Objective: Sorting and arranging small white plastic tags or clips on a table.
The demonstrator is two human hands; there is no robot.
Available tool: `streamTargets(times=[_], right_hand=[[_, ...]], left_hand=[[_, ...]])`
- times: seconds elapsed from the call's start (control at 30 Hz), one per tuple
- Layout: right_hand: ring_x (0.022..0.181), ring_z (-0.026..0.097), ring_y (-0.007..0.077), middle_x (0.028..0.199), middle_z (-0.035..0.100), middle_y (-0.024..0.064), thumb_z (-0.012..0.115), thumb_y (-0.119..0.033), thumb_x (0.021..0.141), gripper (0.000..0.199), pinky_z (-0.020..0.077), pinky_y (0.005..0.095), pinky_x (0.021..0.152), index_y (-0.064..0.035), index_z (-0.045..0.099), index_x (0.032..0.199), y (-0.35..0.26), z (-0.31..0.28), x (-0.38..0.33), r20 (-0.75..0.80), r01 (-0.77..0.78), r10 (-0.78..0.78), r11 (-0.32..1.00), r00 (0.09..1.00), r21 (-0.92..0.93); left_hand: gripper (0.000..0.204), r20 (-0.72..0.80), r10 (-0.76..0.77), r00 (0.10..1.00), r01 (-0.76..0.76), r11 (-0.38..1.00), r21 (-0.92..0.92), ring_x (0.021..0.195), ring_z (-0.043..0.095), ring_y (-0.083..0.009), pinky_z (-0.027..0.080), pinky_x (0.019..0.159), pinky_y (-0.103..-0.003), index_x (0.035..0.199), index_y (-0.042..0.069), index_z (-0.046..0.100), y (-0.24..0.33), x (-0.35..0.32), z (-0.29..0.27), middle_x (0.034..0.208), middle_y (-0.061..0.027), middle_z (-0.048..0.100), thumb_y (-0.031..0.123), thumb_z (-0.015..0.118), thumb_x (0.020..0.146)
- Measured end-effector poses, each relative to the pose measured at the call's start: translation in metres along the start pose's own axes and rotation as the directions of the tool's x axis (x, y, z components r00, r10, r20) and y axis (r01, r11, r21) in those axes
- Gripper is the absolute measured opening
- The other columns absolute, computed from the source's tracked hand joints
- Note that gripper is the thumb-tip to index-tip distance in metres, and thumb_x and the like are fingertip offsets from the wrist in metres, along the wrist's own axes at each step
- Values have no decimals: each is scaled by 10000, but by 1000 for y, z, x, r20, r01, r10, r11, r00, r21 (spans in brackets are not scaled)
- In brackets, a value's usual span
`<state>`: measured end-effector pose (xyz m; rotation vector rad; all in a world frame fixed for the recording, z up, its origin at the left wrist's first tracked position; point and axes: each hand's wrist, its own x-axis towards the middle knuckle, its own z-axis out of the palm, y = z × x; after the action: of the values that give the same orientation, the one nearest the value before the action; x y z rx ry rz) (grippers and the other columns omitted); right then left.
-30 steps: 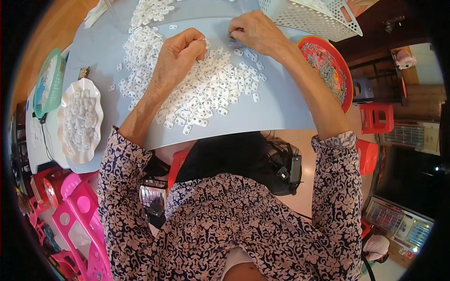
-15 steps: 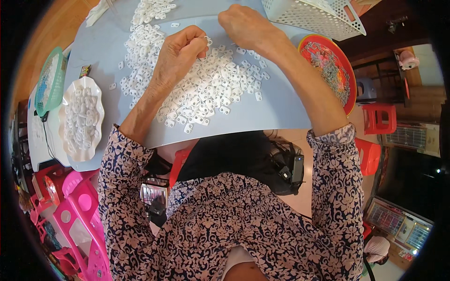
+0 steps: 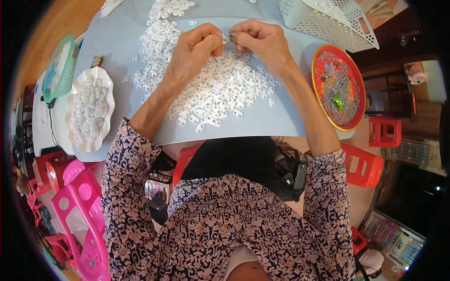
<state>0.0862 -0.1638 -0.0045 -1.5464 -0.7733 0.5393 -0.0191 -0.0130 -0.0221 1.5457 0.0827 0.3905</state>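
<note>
Over the far part of a grey-blue table, my left hand (image 3: 199, 49) is closed in a pinch on a small white plastic piece with holes (image 3: 225, 39), which sticks out at its fingertips. Close beside it, to the right, my right hand (image 3: 266, 44) is closed too, thumb against bent fingers; what it holds, if anything, is too small to make out. A gap separates the two hands' fingertips. Beneath and in front of them spreads a heap of the same white two-holed pieces (image 3: 220, 91).
At the left are a scalloped white dish (image 3: 110, 105) of white pieces and a green basket (image 3: 72, 77). On the right lie a red tray (image 3: 362, 105) of thin grey metal pieces with a green wrapper (image 3: 337, 101), and a perforated white basket (image 3: 323, 30). Pink chairs (image 3: 86, 225) and red stools (image 3: 363, 166) stand around.
My right hand has come nearer, its fingertips now facing my left hand's. My left hand keeps its pinch on the white piece. The whole view has shifted slightly.
</note>
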Motion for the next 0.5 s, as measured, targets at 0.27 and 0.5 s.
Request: streamTargets(times=[0.27,0.5], right_hand=[[712,579,68,825,645,22,627,-77,866,189,487,203,644,-2,626,1039,7,3,0,36,130,-133,989,991,63],[755,589,68,869,643,24,610,-56,870,304,493,199,688,-23,549,1165,8,3,0,25,180,-181,982,983,57]], left_hand=[[171,29,27,999,-28,998,60,606,452,-37,356,548,-197,728,32,554,-2,0,2,637,22,535,131,512,861],[170,41,33,999,-38,991,126,581,430,-33,338,528,-199,736,39,546,-3,0,2,622,29,520,139,513,870]])
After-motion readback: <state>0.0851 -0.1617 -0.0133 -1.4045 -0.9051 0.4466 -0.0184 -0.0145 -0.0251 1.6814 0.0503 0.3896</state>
